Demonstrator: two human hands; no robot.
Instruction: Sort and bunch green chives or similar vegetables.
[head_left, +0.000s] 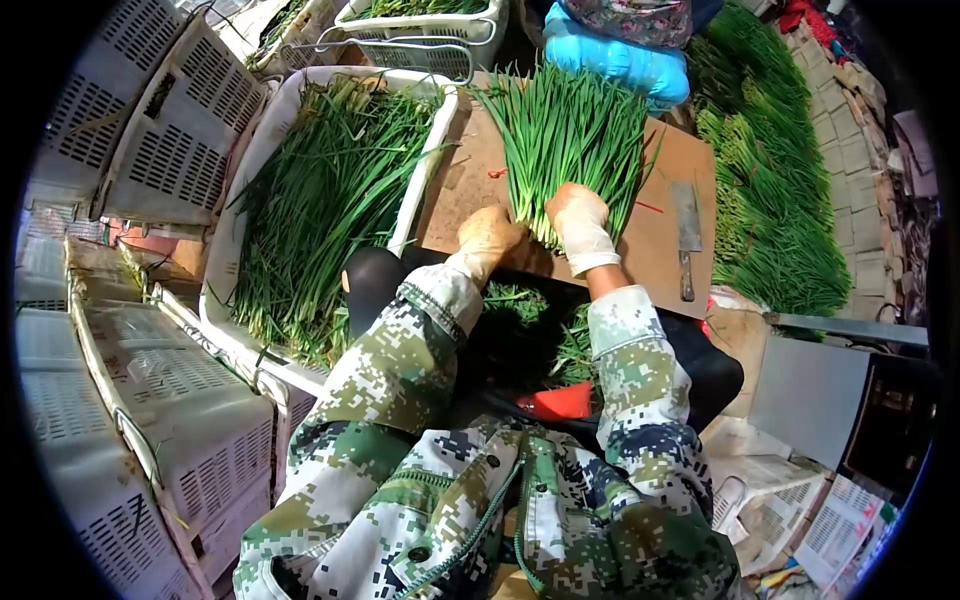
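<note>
A broad bunch of garlic chives [575, 130] lies fanned out on a brown board [450, 200], stem ends toward me. My left hand [489, 238], in a pale glove, is curled closed against the stem ends at the bunch's left side; its fingertips are hidden. My right hand [580, 220], gloved too, is closed on the lower stems. On the board's right lies a cleaver [687, 217], its handle toward me. A thin red tie [650, 208] rests between the bunch and the cleaver, and another red tie [497, 173] is to the left.
A white crate [428, 178] full of loose chives stands left of the board. Stacked plastic crates [190, 400] fill the far left. Rows of chives [790, 200] lie at the right. Another person's blue sleeve [620, 65] is beyond the board. Leaf scraps [520, 310] lie below it.
</note>
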